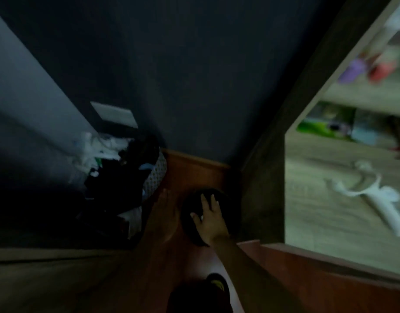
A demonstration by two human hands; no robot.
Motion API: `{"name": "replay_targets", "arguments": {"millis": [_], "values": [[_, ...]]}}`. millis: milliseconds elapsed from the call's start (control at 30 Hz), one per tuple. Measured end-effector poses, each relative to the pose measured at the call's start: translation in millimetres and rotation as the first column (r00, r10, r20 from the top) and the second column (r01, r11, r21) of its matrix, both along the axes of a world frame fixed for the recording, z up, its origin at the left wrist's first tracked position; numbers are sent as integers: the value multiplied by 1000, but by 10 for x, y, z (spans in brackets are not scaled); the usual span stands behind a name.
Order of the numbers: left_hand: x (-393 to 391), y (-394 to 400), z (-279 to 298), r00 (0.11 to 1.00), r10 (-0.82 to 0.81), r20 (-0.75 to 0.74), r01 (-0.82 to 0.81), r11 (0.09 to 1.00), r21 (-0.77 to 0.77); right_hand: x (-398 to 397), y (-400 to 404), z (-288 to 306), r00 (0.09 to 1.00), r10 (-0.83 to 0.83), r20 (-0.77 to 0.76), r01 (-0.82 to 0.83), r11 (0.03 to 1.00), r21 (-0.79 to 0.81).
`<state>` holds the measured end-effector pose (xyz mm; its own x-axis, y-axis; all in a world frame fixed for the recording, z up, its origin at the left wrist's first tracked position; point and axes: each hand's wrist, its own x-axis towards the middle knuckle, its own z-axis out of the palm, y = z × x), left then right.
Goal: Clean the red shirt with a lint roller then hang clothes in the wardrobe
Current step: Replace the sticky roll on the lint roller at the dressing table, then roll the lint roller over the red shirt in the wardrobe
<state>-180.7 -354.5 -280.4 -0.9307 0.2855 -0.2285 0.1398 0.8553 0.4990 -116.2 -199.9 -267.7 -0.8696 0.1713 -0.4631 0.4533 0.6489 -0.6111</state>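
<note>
The view is dark and blurred. My right hand (pixel 209 220) reaches forward with its fingers spread over a dark round object (pixel 226 213) on the reddish floor, in the corner by a doorway. My left hand (pixel 166 211) is a dim smear just left of it, flat, with nothing in it. A basket (pixel 157 175) heaped with dark and pale clothes stands to the left. No red shirt shows. A white roller-like thing (pixel 375 211) lies on the lit pale floor past the doorway; it is too blurred to name.
A dark wall (pixel 183 75) fills the view ahead, with a wooden skirting board (pixel 194 168) at its foot. The door frame (pixel 262 188) stands right of my hand. Toys and shelves (pixel 352 125) show blurred in the lit room. My foot (pixel 217 285) is at the bottom edge.
</note>
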Motion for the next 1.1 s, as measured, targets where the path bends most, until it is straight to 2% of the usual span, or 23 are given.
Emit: {"name": "replay_targets", "arguments": {"millis": [67,167,233,367,433,567,733,933,1100], "values": [[134,54,605,998,-26,49,27,1000,-16,10,-18,657,998,-1,-69,3,1000,29],[61,325,1527,995,-58,-79,60,998,21,12,76,1505,970,-30,-243,74,982,173],[27,566,2035,980,-118,-158,125,992,32,11,241,1975,943,-82,-321,155,966,208],[-15,1083,2860,915,-147,-376,192,978,85,158,829,2640,866,-167,-470,294,932,211],[36,1386,3109,896,-137,-423,196,976,100,326,1228,2818,836,-179,-519,329,920,213],[241,2000,3244,860,-137,-492,234,962,141,692,2040,2886,826,-210,-523,360,911,204],[677,2906,2983,884,-92,-458,185,969,164,1157,3041,2797,812,-240,-532,376,913,161],[1236,3903,2767,879,-56,-473,146,977,156,1505,4136,2696,831,-186,-524,362,896,257],[1470,4301,2698,895,26,-446,61,982,179,1554,4796,2516,891,-148,-430,335,853,400]]}}
